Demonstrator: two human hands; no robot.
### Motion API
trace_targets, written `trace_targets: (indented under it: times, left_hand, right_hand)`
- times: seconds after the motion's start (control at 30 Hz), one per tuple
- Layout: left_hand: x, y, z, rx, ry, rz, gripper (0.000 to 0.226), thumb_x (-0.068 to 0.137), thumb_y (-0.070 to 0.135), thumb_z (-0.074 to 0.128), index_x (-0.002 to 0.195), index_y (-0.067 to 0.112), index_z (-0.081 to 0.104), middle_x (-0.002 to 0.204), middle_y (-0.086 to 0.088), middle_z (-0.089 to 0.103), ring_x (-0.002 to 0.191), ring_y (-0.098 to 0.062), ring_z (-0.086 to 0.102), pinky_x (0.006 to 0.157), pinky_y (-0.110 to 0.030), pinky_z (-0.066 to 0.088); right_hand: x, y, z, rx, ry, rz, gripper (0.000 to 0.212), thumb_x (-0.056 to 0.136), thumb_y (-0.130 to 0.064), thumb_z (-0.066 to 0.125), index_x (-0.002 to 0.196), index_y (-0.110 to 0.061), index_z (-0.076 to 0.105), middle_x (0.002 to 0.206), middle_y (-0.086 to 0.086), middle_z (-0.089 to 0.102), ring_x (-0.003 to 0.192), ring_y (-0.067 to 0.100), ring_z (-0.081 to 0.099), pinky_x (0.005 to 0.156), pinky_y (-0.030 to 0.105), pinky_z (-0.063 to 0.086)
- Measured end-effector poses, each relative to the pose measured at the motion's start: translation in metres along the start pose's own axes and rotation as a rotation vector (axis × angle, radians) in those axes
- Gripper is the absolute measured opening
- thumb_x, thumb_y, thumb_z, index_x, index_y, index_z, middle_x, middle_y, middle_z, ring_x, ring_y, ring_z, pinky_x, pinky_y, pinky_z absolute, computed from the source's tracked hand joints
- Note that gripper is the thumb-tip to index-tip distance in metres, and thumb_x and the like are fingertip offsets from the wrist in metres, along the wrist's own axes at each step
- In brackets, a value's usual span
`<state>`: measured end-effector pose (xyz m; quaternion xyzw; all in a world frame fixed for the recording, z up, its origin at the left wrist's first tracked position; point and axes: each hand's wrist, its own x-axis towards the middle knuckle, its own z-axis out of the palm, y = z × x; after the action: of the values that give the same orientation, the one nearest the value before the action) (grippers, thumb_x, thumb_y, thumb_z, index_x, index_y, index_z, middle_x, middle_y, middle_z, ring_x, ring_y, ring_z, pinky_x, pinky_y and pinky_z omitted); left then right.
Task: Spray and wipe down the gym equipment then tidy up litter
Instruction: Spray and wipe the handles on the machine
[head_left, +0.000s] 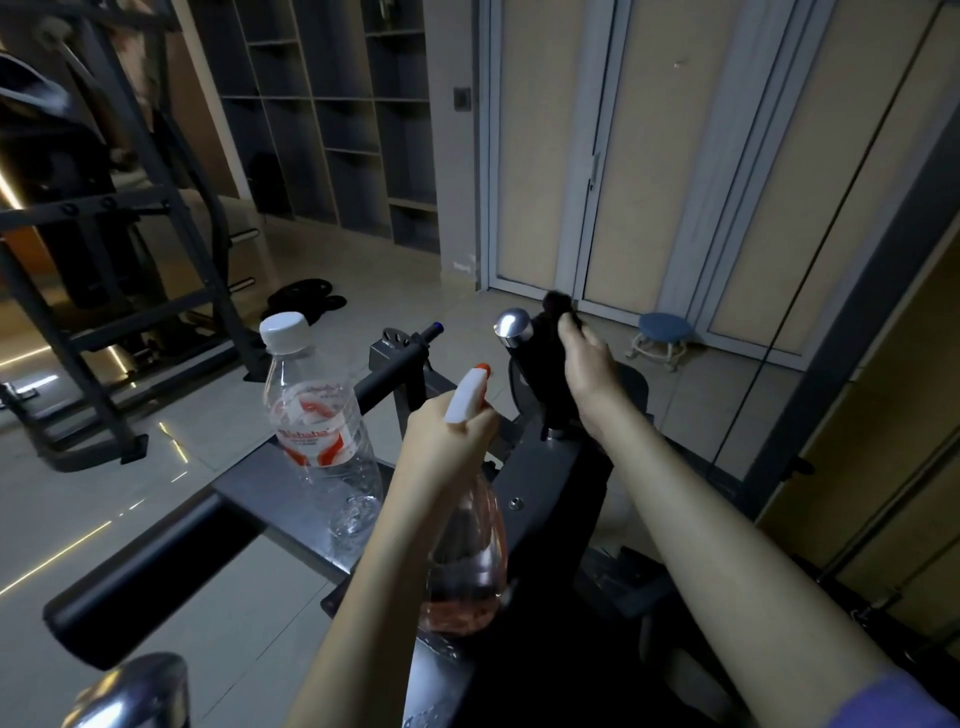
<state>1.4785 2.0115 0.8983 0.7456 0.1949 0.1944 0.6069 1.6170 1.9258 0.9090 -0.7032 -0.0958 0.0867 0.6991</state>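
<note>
My left hand (448, 451) grips a clear spray bottle (467, 551) of pink liquid, its white and orange nozzle pointing away from me. My right hand (587, 379) presses a dark cloth (545, 343) against a black handle of the gym machine (550, 467), beside a chrome knob (511, 326). An empty clear plastic water bottle (317, 421) with a white cap and red label stands tilted on the machine's flat grey plate, left of my left hand.
A padded black bar (150, 566) juts toward the lower left. A black rack frame (119, 291) stands at left, with weight plates (306, 297) on the tiled floor. A small blue stool (662, 335) sits by the closed doors. Empty shelves line the back wall.
</note>
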Motion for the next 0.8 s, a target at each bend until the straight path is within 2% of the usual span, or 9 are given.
trace_targets:
  times: [0.03,0.1,0.2,0.27,0.33,0.43,0.53,0.7,0.8]
  left_hand:
    - [-0.001,0.002,0.000,0.001,0.000,0.005,0.006,0.068,0.027,0.049,0.072,0.030,0.051,0.075,-0.007,0.048,0.071,-0.018,0.043,0.067,-0.034,0.035]
    - [-0.001,0.002,-0.001,0.021,-0.009,0.033,0.018,0.068,0.024,0.047,0.068,0.042,0.052,0.074,-0.009,0.048,0.069,-0.018,0.044,0.067,-0.033,0.037]
    - [0.001,0.003,-0.003,0.091,-0.046,0.088,0.013,0.068,0.023,0.043,0.073,0.034,0.048,0.071,-0.006,0.043,0.069,-0.021,0.043,0.065,-0.035,0.035]
    - [0.000,0.003,-0.003,0.077,-0.025,0.077,0.018,0.068,0.024,0.043,0.069,0.040,0.051,0.072,-0.006,0.043,0.070,-0.020,0.043,0.066,-0.034,0.035]
    - [-0.003,0.002,-0.004,0.048,0.014,0.073,0.024,0.069,0.023,0.044,0.065,0.045,0.051,0.073,-0.008,0.044,0.071,-0.018,0.043,0.068,-0.034,0.036]
    - [-0.003,0.002,-0.005,0.097,0.016,0.103,0.008,0.069,0.021,0.042,0.068,0.029,0.043,0.070,-0.008,0.039,0.066,-0.020,0.038,0.062,-0.035,0.032]
    - [-0.001,0.002,-0.005,0.092,0.023,0.089,0.013,0.068,0.018,0.041,0.065,0.030,0.041,0.065,-0.006,0.035,0.064,-0.022,0.033,0.061,-0.039,0.027]
    - [-0.002,0.002,-0.007,0.124,0.059,0.119,0.007,0.065,0.019,0.041,0.064,0.023,0.035,0.063,-0.006,0.036,0.061,-0.022,0.033,0.058,-0.039,0.028]
    - [-0.009,0.002,-0.010,0.095,0.073,0.139,0.008,0.069,0.016,0.042,0.067,0.023,0.039,0.059,-0.001,0.040,0.058,-0.020,0.036,0.057,-0.037,0.029]
  right_hand:
    - [-0.004,-0.010,0.002,0.046,0.008,-0.053,0.045,0.100,-0.040,0.037,0.140,-0.018,0.043,0.136,0.005,0.050,0.122,0.022,0.048,0.099,0.030,0.038]
    - [-0.020,-0.029,0.011,0.024,-0.081,-0.262,0.039,0.101,-0.031,0.039,0.137,-0.019,0.046,0.129,-0.003,0.050,0.117,0.013,0.046,0.095,0.022,0.036]
    - [-0.022,-0.025,0.025,-0.418,-0.183,-0.623,0.025,0.097,-0.020,0.048,0.119,-0.014,0.060,0.122,0.004,0.054,0.108,0.015,0.049,0.092,0.028,0.041]
    - [-0.015,-0.031,0.026,-0.531,-0.140,-0.608,0.025,0.098,-0.023,0.046,0.116,-0.013,0.060,0.113,0.008,0.056,0.098,0.018,0.051,0.079,0.027,0.041]
    - [-0.006,-0.044,0.028,-0.514,-0.146,-0.487,0.028,0.100,-0.028,0.042,0.118,-0.015,0.059,0.104,0.005,0.060,0.090,0.016,0.053,0.067,0.022,0.039]
    - [0.006,-0.054,0.030,-0.537,-0.179,-0.370,0.031,0.100,-0.032,0.041,0.121,-0.018,0.059,0.104,0.003,0.061,0.089,0.017,0.055,0.060,0.018,0.038]
    - [-0.001,-0.049,0.026,-0.621,-0.190,-0.422,0.029,0.099,-0.030,0.042,0.121,-0.018,0.058,0.105,0.003,0.059,0.089,0.016,0.054,0.060,0.020,0.037]
    - [-0.018,-0.020,0.017,-0.707,-0.203,-0.885,0.020,0.089,-0.006,0.054,0.105,-0.008,0.066,0.118,0.006,0.058,0.111,0.025,0.051,0.094,0.030,0.038]
    - [-0.021,-0.009,0.010,-0.806,-0.200,-0.947,0.024,0.080,0.001,0.061,0.099,-0.010,0.071,0.123,0.005,0.057,0.116,0.030,0.046,0.095,0.034,0.036]
